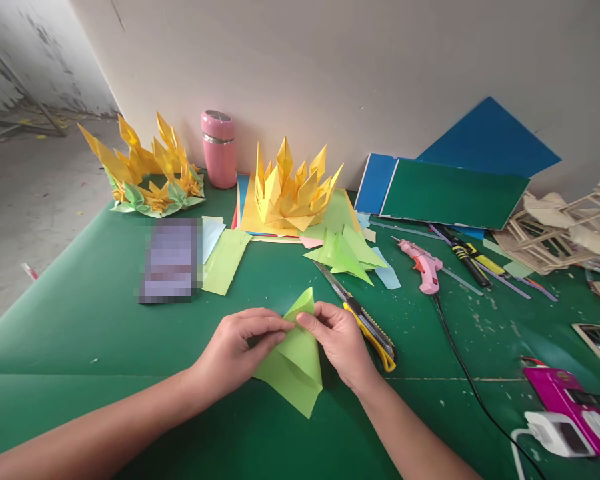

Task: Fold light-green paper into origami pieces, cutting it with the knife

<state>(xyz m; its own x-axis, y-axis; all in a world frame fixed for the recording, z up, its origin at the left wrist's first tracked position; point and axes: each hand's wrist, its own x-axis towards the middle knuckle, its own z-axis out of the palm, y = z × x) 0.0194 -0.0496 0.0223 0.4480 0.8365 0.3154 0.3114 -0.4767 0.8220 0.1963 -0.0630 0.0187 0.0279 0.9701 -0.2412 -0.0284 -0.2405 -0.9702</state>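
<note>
A light green sheet of paper (296, 363), partly folded into a pointed shape, lies on the green table (80, 347) in front of me. My left hand (237, 347) pinches its left side, fingers curled over a fold. My right hand (337, 337) pinches the upper right edge, thumb and forefinger pressed on the paper. The fingertips of both hands meet near the paper's top point. A yellow utility knife (367, 320) lies just right of my right hand.
Folded green pieces (345, 253), a yellow paper crown (293, 190), a yellow-green paper flower piece (147, 177) and a pink bottle (219, 148) stand behind. A pink glue gun (423, 265), its black cord (460, 367), coloured boards (450, 193), stick models (555, 230) and a magenta device (570, 400) fill the right.
</note>
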